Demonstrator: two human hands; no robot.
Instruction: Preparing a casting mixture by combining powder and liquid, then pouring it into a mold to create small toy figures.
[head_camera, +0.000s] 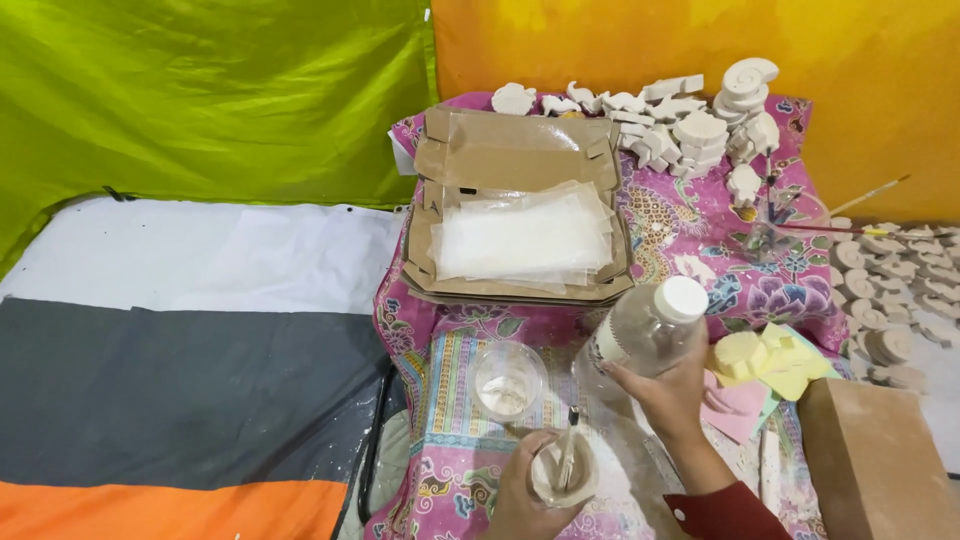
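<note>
We see a flat cardboard box (520, 160) of clear plastic bags at twelve o'clock on the floral cloth (690, 230). At three o'clock our right hand (665, 390) wraps around a clear plastic bottle (650, 325) with a white cap. At six o'clock our left hand (525, 490) cups a small white-smeared cup (563, 472) holding a stirring stick (569, 450). An empty clear cup (508, 382) stands just above.

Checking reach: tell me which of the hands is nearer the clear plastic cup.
Left. The left hand sits just below the clear plastic cup; the right hand, holding the bottle, is farther right.
</note>
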